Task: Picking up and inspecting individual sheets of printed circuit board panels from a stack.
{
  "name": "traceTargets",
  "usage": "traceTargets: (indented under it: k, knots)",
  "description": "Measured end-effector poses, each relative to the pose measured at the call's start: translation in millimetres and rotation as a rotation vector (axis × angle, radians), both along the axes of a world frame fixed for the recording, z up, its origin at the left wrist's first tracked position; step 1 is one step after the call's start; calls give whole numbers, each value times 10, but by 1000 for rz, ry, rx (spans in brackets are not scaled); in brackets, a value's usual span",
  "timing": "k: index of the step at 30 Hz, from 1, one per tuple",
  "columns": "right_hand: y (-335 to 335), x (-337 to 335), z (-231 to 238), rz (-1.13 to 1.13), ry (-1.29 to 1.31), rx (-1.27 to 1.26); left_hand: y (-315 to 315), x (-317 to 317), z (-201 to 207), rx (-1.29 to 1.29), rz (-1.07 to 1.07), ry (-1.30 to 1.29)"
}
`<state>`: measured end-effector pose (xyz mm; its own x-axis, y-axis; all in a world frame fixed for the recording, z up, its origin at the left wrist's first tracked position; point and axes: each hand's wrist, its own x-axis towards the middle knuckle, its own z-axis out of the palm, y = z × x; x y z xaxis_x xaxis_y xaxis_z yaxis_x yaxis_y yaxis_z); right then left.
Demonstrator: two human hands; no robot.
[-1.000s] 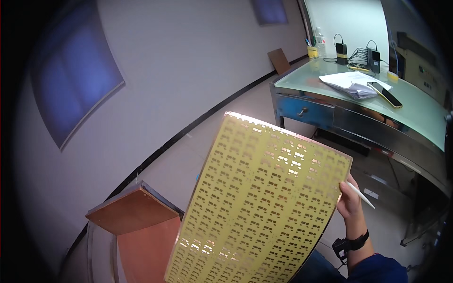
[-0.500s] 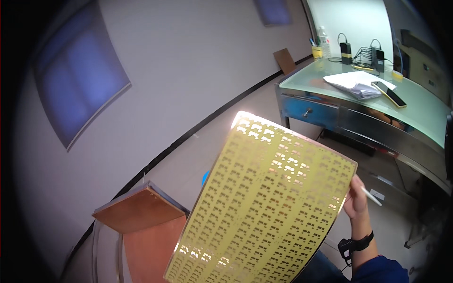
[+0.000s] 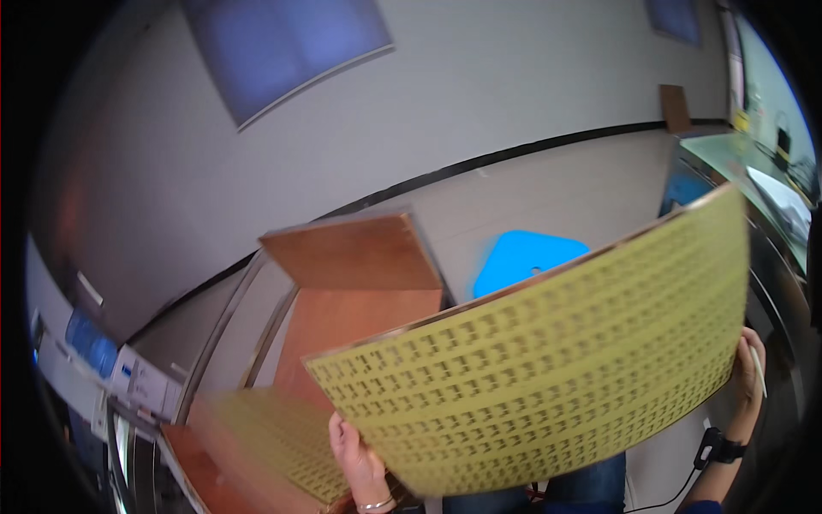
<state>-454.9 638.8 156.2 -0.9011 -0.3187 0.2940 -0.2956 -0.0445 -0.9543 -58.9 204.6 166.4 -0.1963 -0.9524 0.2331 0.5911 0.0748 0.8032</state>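
A large, thin yellow-green circuit board panel (image 3: 548, 360) with rows of small dark rectangular patterns spans the space before me, tilted and slightly bowed. My left hand (image 3: 355, 454) grips its lower left edge, fingers closed round it. At the right edge my right hand (image 3: 748, 368) holds the panel too, with a slim white stick (image 3: 759, 373) between the fingers. A second, similar yellow-green panel (image 3: 282, 437) lies, blurred, on the reddish-brown wooden rack (image 3: 342, 321) at lower left.
Behind the panel stands a blue stool (image 3: 527, 257). A glass-topped desk (image 3: 715, 154) with papers (image 3: 779, 201) is at far right. At the left are a metal rail (image 3: 218, 330), a white box (image 3: 145, 381) and a blue water jug (image 3: 90, 343). A brown board (image 3: 675, 107) leans on the wall.
The view has swung left. The panel has turned from steeply upright to nearly lengthwise across me. My left hand, the stool and the second panel have come into view.
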Motion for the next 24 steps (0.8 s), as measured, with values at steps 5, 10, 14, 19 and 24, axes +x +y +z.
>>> traceTargets:
  k: [5, 10, 14, 19, 24]
  knots:
    - [-722, 360, 374, 27, -15, -244, -101, -127, 84, -248, 16, 67]
    - [-1744, 619, 1440, 212, -74, -364, -491, -86, -184, -531, -310, 288]
    - [-3718, 2944, 2329, 315, -181, -449, -297, -232, -80, -430, -368, 283]
    - [-3894, 2943, 1999, 411, -265, -565, -67, -113, -107, -289, -487, 329]
    - [-3962, 2743, 1678, 452, -354, -691, 201, -25, 23, -124, -650, 353]
